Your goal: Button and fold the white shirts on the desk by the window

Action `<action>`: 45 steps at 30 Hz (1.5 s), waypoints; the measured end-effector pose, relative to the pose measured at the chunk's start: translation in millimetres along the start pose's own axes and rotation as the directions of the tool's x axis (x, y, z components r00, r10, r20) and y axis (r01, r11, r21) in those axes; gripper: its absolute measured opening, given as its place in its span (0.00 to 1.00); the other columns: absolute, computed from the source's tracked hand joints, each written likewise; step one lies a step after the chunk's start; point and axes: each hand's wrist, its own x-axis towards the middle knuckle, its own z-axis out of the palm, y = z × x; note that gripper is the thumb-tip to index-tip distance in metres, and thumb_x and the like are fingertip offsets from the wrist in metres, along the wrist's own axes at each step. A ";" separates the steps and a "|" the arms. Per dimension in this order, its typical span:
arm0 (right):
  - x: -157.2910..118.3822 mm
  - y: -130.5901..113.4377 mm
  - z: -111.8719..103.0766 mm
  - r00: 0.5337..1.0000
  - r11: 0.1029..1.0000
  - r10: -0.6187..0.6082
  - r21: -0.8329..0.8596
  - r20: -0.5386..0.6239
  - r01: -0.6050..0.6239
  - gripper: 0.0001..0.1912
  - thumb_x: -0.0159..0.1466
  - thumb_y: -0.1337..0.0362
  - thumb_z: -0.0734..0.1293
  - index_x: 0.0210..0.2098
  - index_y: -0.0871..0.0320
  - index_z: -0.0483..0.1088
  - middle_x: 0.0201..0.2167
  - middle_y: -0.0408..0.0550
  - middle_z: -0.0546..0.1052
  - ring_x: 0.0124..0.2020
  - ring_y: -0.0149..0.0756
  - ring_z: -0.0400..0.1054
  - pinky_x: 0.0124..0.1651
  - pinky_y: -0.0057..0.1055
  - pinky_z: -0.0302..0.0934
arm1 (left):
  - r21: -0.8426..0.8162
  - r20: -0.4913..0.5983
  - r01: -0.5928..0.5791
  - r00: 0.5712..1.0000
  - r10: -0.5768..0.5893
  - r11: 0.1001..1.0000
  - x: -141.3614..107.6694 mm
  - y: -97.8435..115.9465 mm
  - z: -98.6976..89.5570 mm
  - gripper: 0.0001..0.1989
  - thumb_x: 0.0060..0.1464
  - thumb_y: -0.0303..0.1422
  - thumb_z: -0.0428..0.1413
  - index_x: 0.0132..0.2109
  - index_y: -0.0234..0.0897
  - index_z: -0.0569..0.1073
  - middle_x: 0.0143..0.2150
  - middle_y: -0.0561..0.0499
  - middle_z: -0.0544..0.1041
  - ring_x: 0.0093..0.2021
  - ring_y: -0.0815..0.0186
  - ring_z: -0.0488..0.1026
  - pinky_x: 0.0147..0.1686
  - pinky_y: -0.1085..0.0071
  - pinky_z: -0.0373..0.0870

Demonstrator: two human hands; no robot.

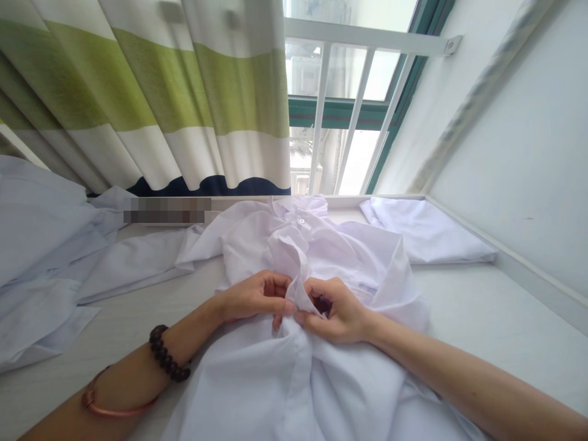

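Note:
A white shirt (248, 380) lies spread before me on the white surface, its collar end toward the window. At its front placket, my left hand (264, 297) and my right hand (337, 309) pinch the cloth edge from either side, thumbs almost meeting. The placket between them is lifted and curls upward. Whether a button sits under the fingertips cannot be seen. One button (302, 221) shows near the collar. A dark bead bracelet (162, 352) and a copper-coloured bangle (117, 413) are on my left arm.
A pile of white garments (41, 245) lies at the left. Toward the back right is a folded white garment (427, 229) by the wall. Behind stand a striped curtain (151, 92) and white window bars (353, 116). A low ledge (542, 288) edges the surface.

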 end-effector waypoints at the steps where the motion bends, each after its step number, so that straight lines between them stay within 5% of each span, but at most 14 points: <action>1: 0.1 -0.5 -0.8 1.000 1.000 -0.006 0.005 0.020 0.006 0.05 0.56 0.67 0.65 0.26 0.58 0.63 0.19 0.37 0.60 0.20 0.25 0.52 0.22 0.24 0.49 | 0.011 -0.025 -0.002 1.000 0.002 1.000 0.3 -0.3 0.6 0.15 0.46 0.38 0.64 0.37 0.31 0.76 0.30 0.50 0.77 0.26 0.69 0.72 0.28 0.75 0.68; 14: 0.7 1.5 4.5 0.996 0.987 0.086 -0.138 -0.009 -0.086 0.07 0.55 0.68 0.64 0.23 0.57 0.60 0.17 0.35 0.58 0.20 0.24 0.49 0.22 0.23 0.47 | 0.127 -0.052 0.013 0.999 -0.007 0.992 -1.2 -0.4 -1.3 0.15 0.46 0.41 0.64 0.31 0.32 0.75 0.22 0.52 0.74 0.27 0.65 0.73 0.28 0.74 0.68; 22: 5.6 5.0 2.0 0.935 0.985 0.168 0.086 -0.312 -0.148 0.06 0.56 0.66 0.62 0.25 0.56 0.59 0.21 0.37 0.60 0.22 0.26 0.53 0.24 0.25 0.50 | 0.234 -0.114 0.043 0.993 -0.016 0.971 3.7 -7.7 2.3 0.12 0.51 0.39 0.61 0.33 0.32 0.74 0.22 0.54 0.72 0.23 0.70 0.68 0.24 0.76 0.62; 30: 1.2 5.1 3.3 0.984 0.986 0.118 -0.098 -0.130 -0.131 0.09 0.54 0.70 0.64 0.24 0.56 0.57 0.18 0.35 0.58 0.19 0.24 0.50 0.21 0.24 0.46 | 0.192 -0.079 0.074 0.995 -0.060 0.979 4.3 -0.8 1.4 0.14 0.49 0.39 0.62 0.37 0.31 0.75 0.25 0.53 0.73 0.24 0.70 0.70 0.24 0.78 0.61; 36: 4.4 6.0 5.0 0.959 0.972 0.186 -0.105 -0.216 -0.212 0.08 0.53 0.70 0.64 0.25 0.55 0.57 0.20 0.35 0.61 0.21 0.25 0.52 0.23 0.24 0.48 | 0.066 -0.029 0.056 0.998 -0.054 0.996 -0.5 2.9 -3.5 0.17 0.46 0.43 0.63 0.36 0.32 0.76 0.24 0.51 0.74 0.23 0.68 0.70 0.26 0.74 0.65; 45: 5.8 5.5 1.5 0.976 0.988 0.147 -0.027 -0.163 -0.153 0.12 0.54 0.67 0.66 0.24 0.55 0.55 0.19 0.34 0.58 0.21 0.24 0.50 0.23 0.24 0.46 | 0.247 -0.220 0.037 0.975 0.019 0.968 6.8 0.9 5.7 0.16 0.50 0.43 0.60 0.35 0.32 0.77 0.28 0.51 0.76 0.29 0.65 0.72 0.27 0.75 0.65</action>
